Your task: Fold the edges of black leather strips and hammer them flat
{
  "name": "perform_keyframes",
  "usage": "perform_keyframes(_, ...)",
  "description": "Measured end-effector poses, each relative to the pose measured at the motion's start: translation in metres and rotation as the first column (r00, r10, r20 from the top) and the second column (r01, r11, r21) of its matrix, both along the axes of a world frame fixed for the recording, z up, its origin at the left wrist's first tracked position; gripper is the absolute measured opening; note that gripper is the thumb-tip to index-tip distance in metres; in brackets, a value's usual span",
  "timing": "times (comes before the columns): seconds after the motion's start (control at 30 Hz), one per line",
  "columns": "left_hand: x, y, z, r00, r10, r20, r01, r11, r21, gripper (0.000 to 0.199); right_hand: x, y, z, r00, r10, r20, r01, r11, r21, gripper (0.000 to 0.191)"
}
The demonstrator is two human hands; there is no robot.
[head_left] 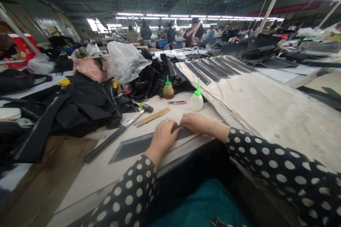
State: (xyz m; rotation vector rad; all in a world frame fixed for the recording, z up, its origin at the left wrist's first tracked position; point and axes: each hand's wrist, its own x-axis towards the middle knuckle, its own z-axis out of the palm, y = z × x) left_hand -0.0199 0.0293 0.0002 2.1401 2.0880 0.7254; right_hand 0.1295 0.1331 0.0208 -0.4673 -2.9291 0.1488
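My left hand [163, 137] and right hand [194, 122], fingers closed, pinch the dark strip [133, 148]; beyond it, the red banner [293, 7] is unreadable.

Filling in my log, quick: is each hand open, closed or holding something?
Left hand: fingers curled over the dark strip; whether gripping cannot be told.
Right hand: fingers bent down at the same strip; grip cannot be told.
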Motion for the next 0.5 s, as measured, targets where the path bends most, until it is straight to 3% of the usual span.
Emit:
perform_keyframes(0.17,0.001,-0.001,0.001,0.999,-0.012,-0.039,0.012,1.000,-0.005,0.011,0.000,-0.004,0.002,0.990,0.057,0.128,-0.081,0.979,0.189,0.016)
perform_keyframes(0.3,0.003,-0.008,0.006,0.971,-0.066,-0.229,0.068,0.998,0.004,0.015,-0.003,-0.019,0.005,0.969,0.083,0.232,-0.155,0.937,0.314,0.015)
perform_keyframes(0.4,0.004,-0.015,0.010,0.934,-0.129,-0.334,0.131,0.991,-0.015,0.019,-0.007,-0.035,0.007,0.960,0.025,0.280,-0.129,0.925,0.358,0.016)
perform_keyframes(0.5,0.005,-0.020,0.011,0.933,-0.134,-0.335,0.132,0.991,-0.028,0.019,-0.009,-0.045,0.006,0.962,-0.023,0.271,-0.081,0.927,0.366,0.016)
